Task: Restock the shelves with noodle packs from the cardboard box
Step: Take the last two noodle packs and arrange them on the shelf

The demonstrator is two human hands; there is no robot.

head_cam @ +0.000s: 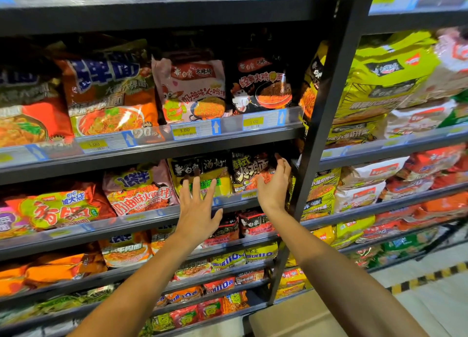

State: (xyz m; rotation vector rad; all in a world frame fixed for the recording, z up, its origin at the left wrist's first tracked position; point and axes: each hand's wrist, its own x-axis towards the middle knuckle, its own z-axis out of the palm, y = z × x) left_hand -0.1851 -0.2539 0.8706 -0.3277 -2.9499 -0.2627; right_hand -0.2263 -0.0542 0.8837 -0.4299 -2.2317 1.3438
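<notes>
Box (286, 314): seen low, beneath the right forearm; contents hidden. Left hand (196, 210): fingers spread, nothing held, just before the shelf (141, 217) edge. Right hand (274, 182): cupped against a black pack (247, 171), apparently being seated. Rows beyond are seen full; restocking is judged well advanced, remainder unknown.

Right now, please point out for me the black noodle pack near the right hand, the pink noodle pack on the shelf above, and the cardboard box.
black noodle pack (247, 171), head view, on its white lettering.
pink noodle pack (192, 88), head view, on its front face.
cardboard box (291, 316), head view, on its top flap.
</notes>
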